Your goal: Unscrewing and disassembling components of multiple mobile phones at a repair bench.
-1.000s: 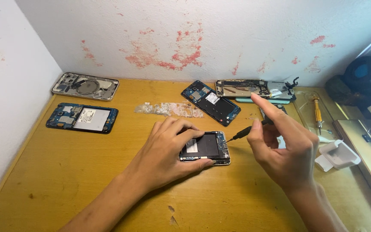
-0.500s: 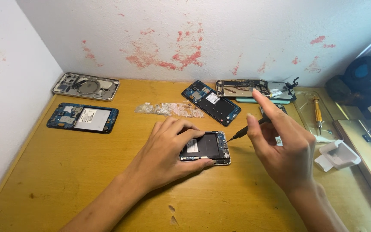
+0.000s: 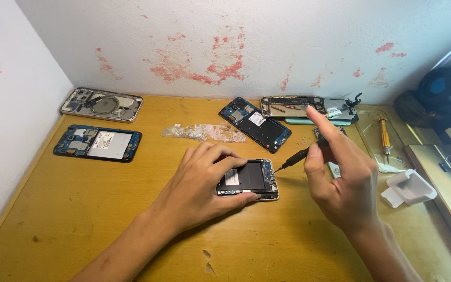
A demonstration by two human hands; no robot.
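Since a second ago the right hand (image 3: 343, 183) has tipped its dark screwdriver (image 3: 293, 159) lower, so the tip now sits at the right end of the opened phone (image 3: 254, 178), while the left hand (image 3: 202, 185) has stayed put. From the head view, the left fingers press together on that phone, pinning it flat near the middle of the wooden table (image 3: 105, 219), and the right fingers are pinched shut on the screwdriver's handle. Its back is already off and its insides bared, though the board still looks seated; its long axis runs left to right, and the screwdriver points down and left.
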